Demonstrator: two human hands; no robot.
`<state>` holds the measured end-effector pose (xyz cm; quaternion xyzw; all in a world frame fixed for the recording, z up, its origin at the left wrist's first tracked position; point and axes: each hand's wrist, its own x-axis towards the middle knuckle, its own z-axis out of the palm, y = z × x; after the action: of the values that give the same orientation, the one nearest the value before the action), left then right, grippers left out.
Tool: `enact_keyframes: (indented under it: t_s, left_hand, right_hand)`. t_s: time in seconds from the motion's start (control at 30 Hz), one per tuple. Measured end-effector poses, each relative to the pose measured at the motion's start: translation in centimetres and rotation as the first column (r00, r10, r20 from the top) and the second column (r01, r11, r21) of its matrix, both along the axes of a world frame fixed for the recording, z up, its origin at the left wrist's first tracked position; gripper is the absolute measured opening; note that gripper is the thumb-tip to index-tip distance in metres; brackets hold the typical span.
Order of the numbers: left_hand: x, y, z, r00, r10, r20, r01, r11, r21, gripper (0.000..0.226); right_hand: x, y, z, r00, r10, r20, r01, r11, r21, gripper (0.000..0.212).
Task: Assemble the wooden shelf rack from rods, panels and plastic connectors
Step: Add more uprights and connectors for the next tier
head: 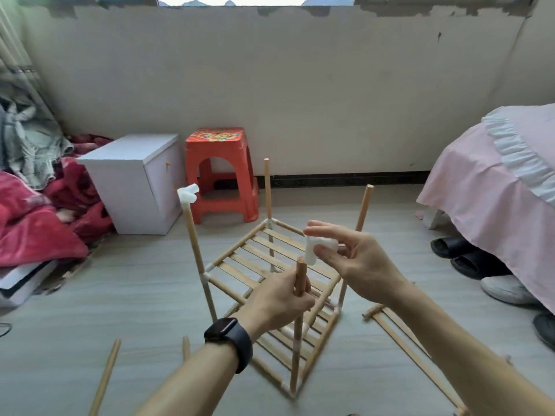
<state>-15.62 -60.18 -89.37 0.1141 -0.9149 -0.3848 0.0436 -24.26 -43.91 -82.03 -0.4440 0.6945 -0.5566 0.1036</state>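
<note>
A partly built wooden rack stands on the floor, with a slatted upper shelf (264,259) and a lower slatted shelf beneath it. Several upright rods rise from its corners. The near upright rod (301,271) is gripped just below its top by my left hand (279,301), which wears a black watch. My right hand (354,256) pinches a white plastic connector (315,246) right beside and slightly above that rod's tip. The far-left upright carries another white connector (187,195) on top. The back rod (267,187) and right rod (365,205) have bare tops.
A loose slatted panel (402,328) lies on the floor to the right. Loose rods (105,376) lie at the lower left. Behind stand a red plastic stool (220,172) and a white box (135,178). Red bedding lies left; a pink-covered bed (492,187) with shoes beneath stands right.
</note>
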Motion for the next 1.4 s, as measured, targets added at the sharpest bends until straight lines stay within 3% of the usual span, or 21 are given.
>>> enact_keyframes:
  t_s: [0.2,0.4,0.53,0.67,0.8,0.87,0.9,0.97,1.03,1.07,1.17,1.27,1.4]
  left_hand:
    - [1.7,-1.3,0.0,0.999,0.031,0.006,-0.032,0.999,0.034,0.012]
    - [3.5,-3.7,0.2,0.997,0.052,0.060,-0.056,0.995,0.077,0.008]
    - [4.8,-4.9,0.1,0.993,0.079,0.088,-0.090,0.988,0.125,0.009]
    - [6.3,-5.9,0.3,0.989,0.120,0.082,-0.132,0.976,0.173,0.010]
    - [7.4,-7.1,0.5,0.974,0.223,0.046,-0.227,0.947,0.228,0.009]
    - [8.0,-7.5,1.2,0.952,0.305,-0.029,-0.272,0.883,0.384,0.014]
    - [8.2,-7.7,1.8,0.935,0.343,-0.086,-0.265,0.840,0.475,0.023]
    - [8.4,-7.6,2.7,0.901,0.401,-0.168,-0.220,0.753,0.620,0.046]
    - [8.2,-7.0,3.3,0.875,0.448,-0.185,-0.219,0.705,0.675,0.063]
    - [7.9,-6.8,3.5,0.863,0.477,-0.168,-0.246,0.686,0.685,0.071]
    - [6.6,-7.2,4.4,0.843,0.534,-0.066,-0.302,0.571,0.763,0.071]
    - [5.4,-7.7,4.9,0.810,0.585,-0.044,-0.296,0.473,0.830,0.040]
    - [3.7,-6.9,4.6,0.735,0.667,-0.122,-0.364,0.540,0.759,0.029]
  right_hand:
    - [1.8,-3.0,-0.4,0.988,0.041,-0.147,-0.034,0.998,0.047,0.034]
    - [1.9,-4.5,-0.2,0.986,0.166,0.005,-0.166,0.983,0.079,0.033]
    - [2.6,-6.4,-0.6,0.972,0.222,-0.074,-0.207,0.963,0.174,0.034]
    - [3.4,-7.7,-1.8,0.978,0.174,-0.116,-0.162,0.981,0.103,0.039]
    - [2.5,-7.9,-4.9,0.999,0.033,0.000,-0.032,0.989,0.143,0.051]
    - [1.6,-8.0,-7.7,0.998,-0.058,-0.037,0.067,0.933,0.354,0.051]
    - [1.2,-8.1,-9.4,0.994,-0.062,-0.089,0.099,0.856,0.507,0.054]
    - [0.9,-8.2,-13.1,0.979,0.054,-0.196,0.123,0.611,0.782,0.062]
    - [0.9,-8.2,-16.0,0.951,0.209,-0.229,0.131,0.399,0.907,0.066]
    - [0.9,-8.4,-17.0,0.934,0.257,-0.249,0.151,0.349,0.925,0.066]
    - [0.8,-9.3,-18.1,0.857,0.330,-0.396,0.278,0.352,0.894,0.055]
    - [1.3,-10.1,-17.9,0.769,0.384,-0.511,0.374,0.378,0.847,0.046]
    - [1.6,-10.9,-17.3,0.684,0.419,-0.597,0.438,0.418,0.796,0.033]
